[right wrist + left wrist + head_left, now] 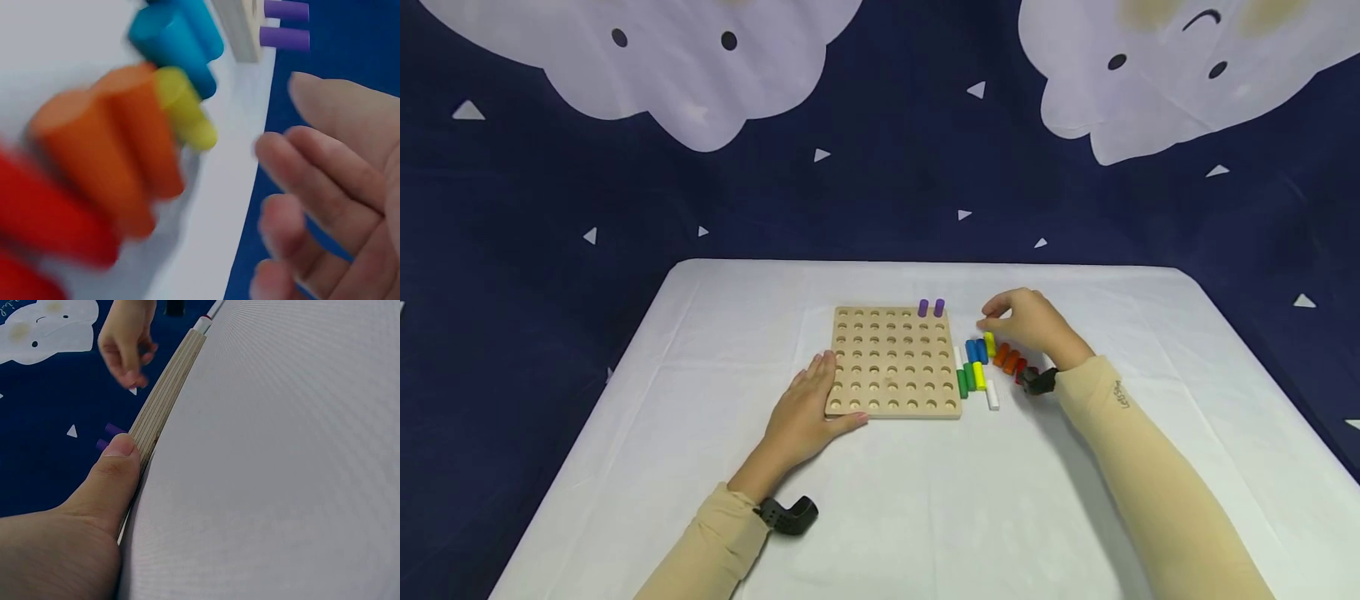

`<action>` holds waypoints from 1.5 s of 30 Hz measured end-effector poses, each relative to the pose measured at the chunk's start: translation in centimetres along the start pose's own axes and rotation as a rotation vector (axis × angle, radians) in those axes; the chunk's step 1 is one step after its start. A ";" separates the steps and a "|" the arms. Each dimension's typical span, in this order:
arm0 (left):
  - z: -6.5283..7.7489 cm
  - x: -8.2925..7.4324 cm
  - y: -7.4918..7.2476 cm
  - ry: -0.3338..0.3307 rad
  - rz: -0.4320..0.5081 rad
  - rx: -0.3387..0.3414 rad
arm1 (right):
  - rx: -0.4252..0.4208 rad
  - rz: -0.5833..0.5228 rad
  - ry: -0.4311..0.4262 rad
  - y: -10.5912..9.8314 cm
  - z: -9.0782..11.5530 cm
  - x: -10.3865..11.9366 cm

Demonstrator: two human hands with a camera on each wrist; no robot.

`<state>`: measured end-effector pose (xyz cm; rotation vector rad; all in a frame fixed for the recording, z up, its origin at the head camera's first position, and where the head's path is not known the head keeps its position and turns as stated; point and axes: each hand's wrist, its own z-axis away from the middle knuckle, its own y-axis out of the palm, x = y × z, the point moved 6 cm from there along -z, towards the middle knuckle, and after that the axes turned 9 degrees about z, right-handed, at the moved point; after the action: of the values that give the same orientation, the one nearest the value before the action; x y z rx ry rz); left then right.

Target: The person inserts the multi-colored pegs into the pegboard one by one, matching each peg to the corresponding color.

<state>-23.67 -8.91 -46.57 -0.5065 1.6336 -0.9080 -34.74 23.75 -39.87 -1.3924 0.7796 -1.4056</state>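
Pegboard [883,362] on the white surface [880,500] looks, as a judgement, only just begun: two purple pegs [922,308] stand upright side by side at the right end of its far row, while the other holes in plain sight are bare. Unplaced, lying to the right of the board, are blue pegs [972,351], green pegs [969,377], yellow pegs [978,376], white pegs [992,395], orange pegs [1001,354] and red pegs [56,212], the last partly hidden in the head view. The left hand [805,408] rests against the board's left side, fingers extended, thumb along the near edge, seemingly steadying it. The right hand [1030,318] hovers near the farther yellow peg, fingers loosely bent, thumb apart from them, with nothing visible in its hold.
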 end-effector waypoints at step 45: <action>0.0 -0.2 -0.2 0.002 0.012 -0.001 | -0.015 -0.088 -0.114 0.6 -0.6 0.9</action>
<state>-23.60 -8.84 -46.31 -0.4965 1.6376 -0.8995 -35.12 22.64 -40.20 -1.5206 0.6628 -1.3764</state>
